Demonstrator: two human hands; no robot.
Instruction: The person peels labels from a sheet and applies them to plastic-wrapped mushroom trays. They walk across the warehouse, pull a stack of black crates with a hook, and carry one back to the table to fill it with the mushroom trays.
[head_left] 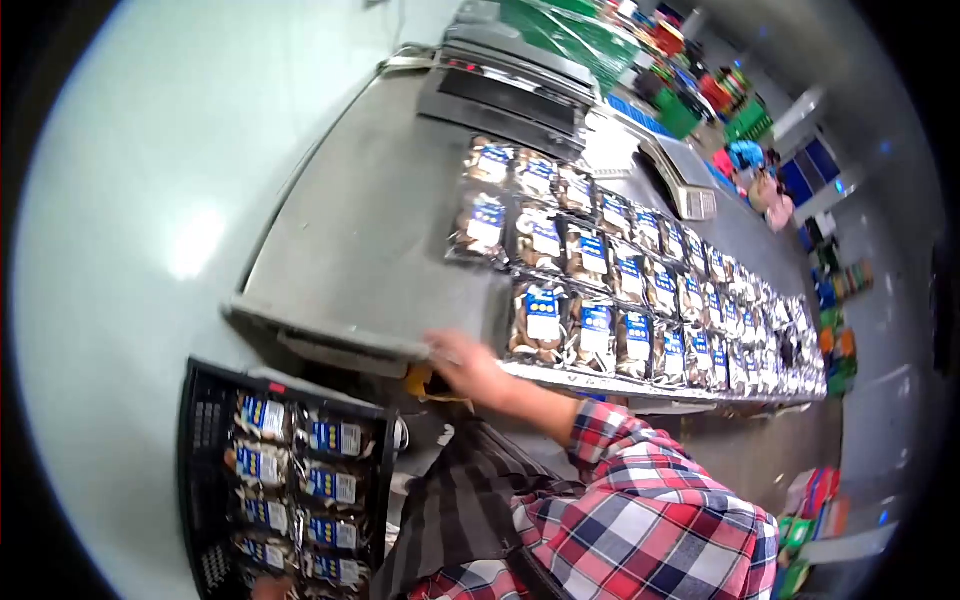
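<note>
Three long rows of blue-labelled packs [540, 322] run side by side along the steel table [360, 230]. There are well over thirty in all, and the far ones are too small to count exactly. One hand shows, the right hand [465, 365]. It rests on the near rim of the table with the fingers lying loosely together, just beside the first pack of the front row. Blur hides whether it pinches anything. The left hand cannot be made out. One black crate [200, 400] sits below the table edge, near that hand but apart from it. It holds crated packs [335, 437] of the same kind in two columns, about four or five to a column, with the lowest cut off by the picture's edge. One grey machine [510, 85] stands at the head of the table, beyond the rows, with a stretch of bare steel between it and the hand. Several green crates [565, 30] are stacked behind the machine. A dark striped apron [455, 510] hangs between the plaid sleeve and the crate and covers part of the crate's right side.
</note>
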